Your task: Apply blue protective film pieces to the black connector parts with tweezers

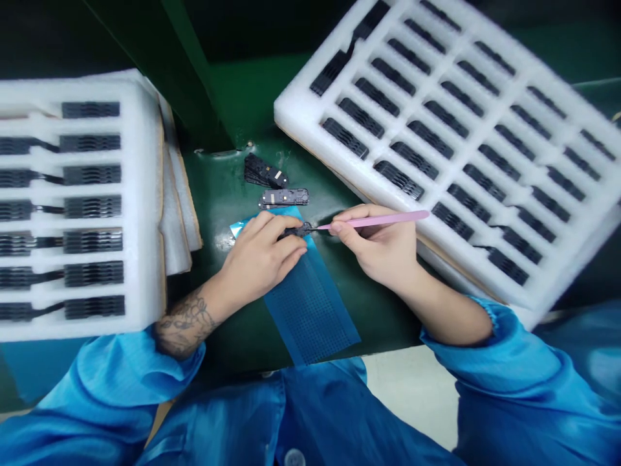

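Black plastic part [297,230] held over green workbench [233,349]

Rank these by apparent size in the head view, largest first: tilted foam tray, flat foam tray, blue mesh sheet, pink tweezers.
1. Tilted foam tray and flat foam tray: unranked, since the flat one runs off the frame and the tilted one may sit nearer the camera.
2. Blue mesh sheet
3. Pink tweezers

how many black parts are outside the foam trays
3: two black parts lie on the green mat; a third is in the left hand, at the tip of the pink tweezers. More may be hidden.
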Available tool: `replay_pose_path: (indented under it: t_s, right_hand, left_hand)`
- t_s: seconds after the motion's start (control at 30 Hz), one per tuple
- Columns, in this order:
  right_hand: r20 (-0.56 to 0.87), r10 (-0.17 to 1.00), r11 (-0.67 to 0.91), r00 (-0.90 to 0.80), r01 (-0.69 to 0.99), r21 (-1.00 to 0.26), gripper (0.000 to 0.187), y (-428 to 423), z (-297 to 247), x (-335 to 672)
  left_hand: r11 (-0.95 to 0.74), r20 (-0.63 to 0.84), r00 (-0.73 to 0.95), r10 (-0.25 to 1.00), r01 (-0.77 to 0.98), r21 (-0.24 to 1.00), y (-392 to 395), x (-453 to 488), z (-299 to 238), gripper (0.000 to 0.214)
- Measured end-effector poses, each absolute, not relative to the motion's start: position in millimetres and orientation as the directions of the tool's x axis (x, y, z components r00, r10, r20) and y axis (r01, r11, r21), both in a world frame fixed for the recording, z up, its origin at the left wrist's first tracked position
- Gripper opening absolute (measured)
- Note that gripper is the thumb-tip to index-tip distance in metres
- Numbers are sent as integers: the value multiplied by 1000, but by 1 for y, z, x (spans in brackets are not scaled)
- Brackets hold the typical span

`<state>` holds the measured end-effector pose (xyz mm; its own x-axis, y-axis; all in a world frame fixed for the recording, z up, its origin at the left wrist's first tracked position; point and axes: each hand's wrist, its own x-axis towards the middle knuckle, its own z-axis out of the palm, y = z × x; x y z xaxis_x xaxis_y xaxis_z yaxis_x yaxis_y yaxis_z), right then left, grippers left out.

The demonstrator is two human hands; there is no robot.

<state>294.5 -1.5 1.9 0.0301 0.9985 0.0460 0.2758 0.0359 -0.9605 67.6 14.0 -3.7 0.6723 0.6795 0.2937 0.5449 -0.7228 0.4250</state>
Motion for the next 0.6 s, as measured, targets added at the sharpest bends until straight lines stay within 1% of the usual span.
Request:
replay_pose_path:
  t_s: [0.1,0.23,0.4,0.6]
  right_hand:
    - [29,999,18,32,297,-955,12,-1,2,293]
    - [21,999,9,35,318,-948,12,0,2,292]
    - [20,999,7,38,326,-945,10,1,3,290]
    - [21,999,8,34,356,-934,12,1,2,288]
  left_hand:
    - [-689,277,650,707,546,476,13,68,-4,9]
    - [-641,301,587,752,543,543,12,69,-6,18]
    - [-630,307,567,764,554,544,11,70,-10,23]
    - [-588,264,544,796,593,551,9,70,-13,28]
